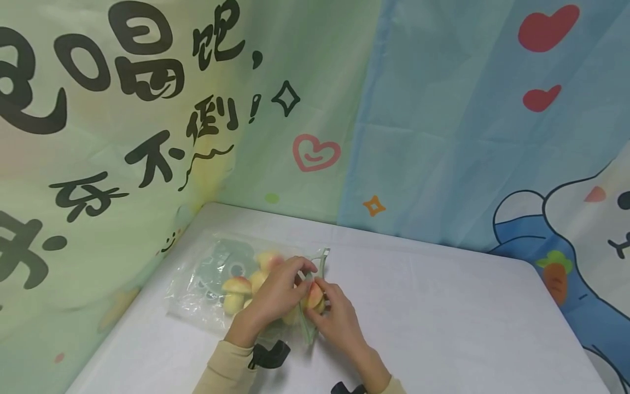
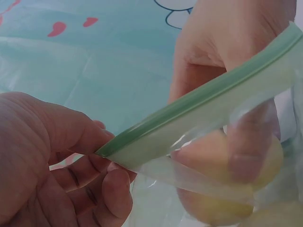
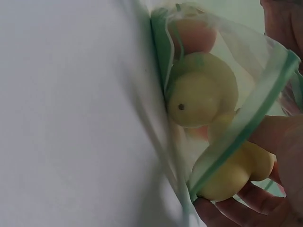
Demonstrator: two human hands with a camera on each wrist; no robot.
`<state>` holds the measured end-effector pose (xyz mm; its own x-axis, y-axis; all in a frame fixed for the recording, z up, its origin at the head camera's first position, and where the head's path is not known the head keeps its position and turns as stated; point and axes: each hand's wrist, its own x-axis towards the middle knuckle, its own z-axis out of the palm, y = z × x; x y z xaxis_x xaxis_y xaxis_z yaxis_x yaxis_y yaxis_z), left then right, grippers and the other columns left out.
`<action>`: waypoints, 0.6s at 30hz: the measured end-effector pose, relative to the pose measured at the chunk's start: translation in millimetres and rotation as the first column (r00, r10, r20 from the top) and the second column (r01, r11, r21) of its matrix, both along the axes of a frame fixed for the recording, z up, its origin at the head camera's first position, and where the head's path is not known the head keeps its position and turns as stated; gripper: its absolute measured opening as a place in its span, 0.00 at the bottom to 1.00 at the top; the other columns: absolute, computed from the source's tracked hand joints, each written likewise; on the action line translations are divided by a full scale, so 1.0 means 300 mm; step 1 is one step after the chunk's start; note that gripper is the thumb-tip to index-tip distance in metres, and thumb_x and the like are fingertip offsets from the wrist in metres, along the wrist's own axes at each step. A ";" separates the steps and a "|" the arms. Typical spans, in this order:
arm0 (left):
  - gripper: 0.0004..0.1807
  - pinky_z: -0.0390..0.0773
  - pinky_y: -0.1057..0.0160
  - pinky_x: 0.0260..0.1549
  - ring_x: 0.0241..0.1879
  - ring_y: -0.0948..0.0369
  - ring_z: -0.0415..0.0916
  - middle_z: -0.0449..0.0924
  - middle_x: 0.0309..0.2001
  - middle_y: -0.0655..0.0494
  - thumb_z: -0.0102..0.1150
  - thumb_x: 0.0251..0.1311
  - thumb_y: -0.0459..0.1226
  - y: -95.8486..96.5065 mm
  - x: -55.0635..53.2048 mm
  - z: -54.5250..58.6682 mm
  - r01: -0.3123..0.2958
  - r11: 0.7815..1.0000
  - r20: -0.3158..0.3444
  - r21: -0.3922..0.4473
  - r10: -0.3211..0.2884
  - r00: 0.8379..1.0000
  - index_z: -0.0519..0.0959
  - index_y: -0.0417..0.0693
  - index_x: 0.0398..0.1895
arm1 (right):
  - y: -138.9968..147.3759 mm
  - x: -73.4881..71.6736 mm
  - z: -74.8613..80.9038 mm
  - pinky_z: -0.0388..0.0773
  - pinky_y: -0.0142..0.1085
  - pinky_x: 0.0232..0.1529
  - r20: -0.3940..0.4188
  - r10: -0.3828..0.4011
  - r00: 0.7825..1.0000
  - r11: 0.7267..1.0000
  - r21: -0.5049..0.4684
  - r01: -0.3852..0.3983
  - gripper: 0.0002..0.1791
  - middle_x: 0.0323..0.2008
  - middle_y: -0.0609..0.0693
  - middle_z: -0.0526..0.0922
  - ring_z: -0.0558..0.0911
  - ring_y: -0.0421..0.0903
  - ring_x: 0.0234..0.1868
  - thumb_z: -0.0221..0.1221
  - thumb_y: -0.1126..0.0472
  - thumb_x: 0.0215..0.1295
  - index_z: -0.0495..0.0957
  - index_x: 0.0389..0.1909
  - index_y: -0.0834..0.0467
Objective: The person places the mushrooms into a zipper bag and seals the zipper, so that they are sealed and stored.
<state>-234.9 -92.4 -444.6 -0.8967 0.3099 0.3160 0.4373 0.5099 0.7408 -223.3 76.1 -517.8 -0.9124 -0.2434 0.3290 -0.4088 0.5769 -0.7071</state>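
A clear zip bag with a green closure strip lies on the table, its mouth spread on the right side. My left hand pinches the bag by the strip. At the mouth, my right hand holds a yellow mushroom-shaped toy with a reddish tint, thumb and fingers on either side of it. Part of this toy shows through the clear plastic in the left wrist view. Several similar mushroom-shaped toys are inside the bag, some of them hidden behind my left hand.
Also in the bag, towards its left end, is a pale teal flat piece with a round dark spot. White cloth covers the table. A printed fabric backdrop rises along the table's back and left edges.
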 end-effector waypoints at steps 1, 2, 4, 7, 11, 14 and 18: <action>0.11 0.75 0.67 0.30 0.30 0.65 0.75 0.78 0.41 0.57 0.59 0.61 0.29 0.000 0.000 -0.001 0.001 1.000 -0.001 0.001 -0.001 1.000 0.78 0.47 0.46 | -0.002 0.002 -0.002 0.82 0.38 0.42 0.002 0.005 1.000 1.000 0.006 -0.005 0.35 0.51 0.55 0.79 0.81 0.48 0.48 0.70 0.64 0.54 0.70 0.64 0.62; 0.11 0.75 0.67 0.30 0.30 0.65 0.75 0.78 0.41 0.57 0.59 0.61 0.29 0.001 -0.001 -0.002 0.002 1.000 -0.004 0.001 -0.002 1.000 0.78 0.47 0.46 | -0.003 0.004 -0.004 0.81 0.39 0.43 0.007 0.007 1.000 1.000 0.014 -0.007 0.35 0.51 0.55 0.80 0.81 0.48 0.48 0.69 0.64 0.55 0.70 0.65 0.62; 0.11 0.76 0.67 0.30 0.30 0.65 0.75 0.78 0.40 0.57 0.58 0.61 0.29 0.002 -0.003 -0.004 0.008 1.000 -0.008 0.006 -0.008 1.000 0.79 0.47 0.46 | -0.005 0.007 -0.004 0.81 0.39 0.44 0.023 0.019 1.000 0.999 0.026 -0.020 0.34 0.52 0.55 0.81 0.82 0.48 0.49 0.68 0.63 0.57 0.70 0.66 0.61; 0.10 0.76 0.67 0.30 0.29 0.65 0.75 0.78 0.39 0.57 0.58 0.61 0.29 0.003 -0.005 -0.005 0.013 1.000 -0.014 0.013 -0.013 1.000 0.79 0.47 0.45 | -0.007 0.012 -0.003 0.80 0.41 0.47 0.037 0.032 0.999 0.999 0.043 -0.033 0.34 0.54 0.56 0.82 0.82 0.49 0.51 0.66 0.63 0.59 0.69 0.67 0.60; 0.11 0.76 0.66 0.31 0.29 0.65 0.75 0.78 0.39 0.57 0.58 0.61 0.29 0.004 -0.004 -0.001 0.015 1.000 -0.009 0.015 -0.015 1.000 0.79 0.47 0.46 | -0.013 0.014 -0.003 0.79 0.42 0.47 0.054 0.067 0.996 0.995 0.066 -0.070 0.35 0.56 0.58 0.80 0.82 0.48 0.50 0.62 0.65 0.62 0.64 0.70 0.61; 0.12 0.76 0.66 0.31 0.29 0.65 0.75 0.79 0.40 0.57 0.57 0.61 0.28 0.005 -0.002 0.001 0.016 1.000 0.010 0.012 -0.016 1.000 0.79 0.47 0.46 | -0.020 0.019 -0.003 0.79 0.42 0.49 0.095 0.119 0.988 0.991 0.057 -0.124 0.35 0.57 0.59 0.79 0.82 0.49 0.52 0.58 0.67 0.65 0.58 0.73 0.62; 0.13 0.76 0.66 0.31 0.29 0.65 0.75 0.78 0.41 0.56 0.55 0.60 0.28 0.005 0.000 -0.001 0.024 1.000 0.027 0.003 -0.024 0.999 0.78 0.47 0.47 | -0.028 0.031 0.002 0.76 0.42 0.56 0.208 0.205 0.956 0.978 -0.019 -0.206 0.34 0.63 0.58 0.75 0.77 0.52 0.60 0.50 0.68 0.70 0.53 0.75 0.61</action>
<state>-234.8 -90.9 -444.9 -0.8972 0.3307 0.2926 0.4292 0.4979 0.7536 -214.0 67.7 -517.2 -0.8909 -0.4332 0.1366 -0.3628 0.4978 -0.7877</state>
